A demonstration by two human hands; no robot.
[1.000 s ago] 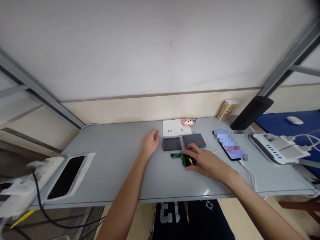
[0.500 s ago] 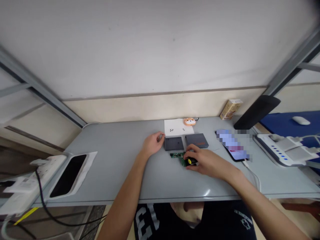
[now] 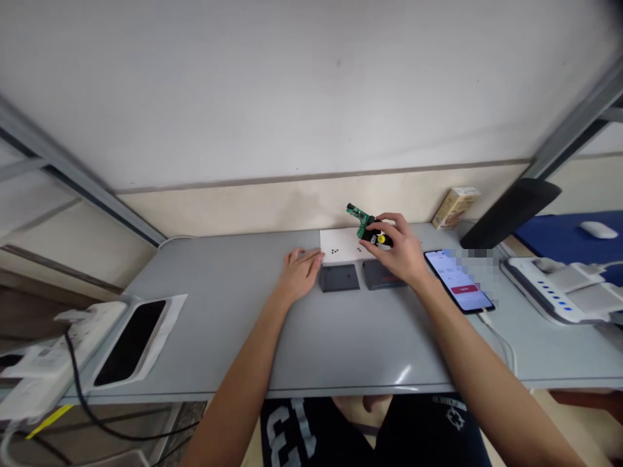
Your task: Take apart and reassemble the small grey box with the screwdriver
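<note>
My right hand [image 3: 398,250] is raised above the back of the table, its fingers closed on a green circuit board [image 3: 361,218] with black parts. A black, yellow-ended object [image 3: 381,239], perhaps a screwdriver handle, is in the same grip. My left hand [image 3: 300,275] lies by the left edge of a sheet of white paper [image 3: 343,240], fingers stretched out and nothing visible in them. Several small dark screw-like bits [image 3: 334,251] lie on the paper. In front of it sit a dark grey open casing half [image 3: 340,277] and a second dark grey casing [image 3: 382,275], partly behind my right wrist.
To the right are a lit phone [image 3: 460,282] on a cable, a charging station [image 3: 549,292], a black cylinder [image 3: 509,214] and a small carton [image 3: 455,207]. At left lie a dark-screened device [image 3: 131,340] and a power strip [image 3: 82,344] with cables.
My right hand has lifted the circuit board and yellow-ended object off the table, up and toward the wall. My left hand's fingers have straightened. The orange animal-faced item is now hidden.
</note>
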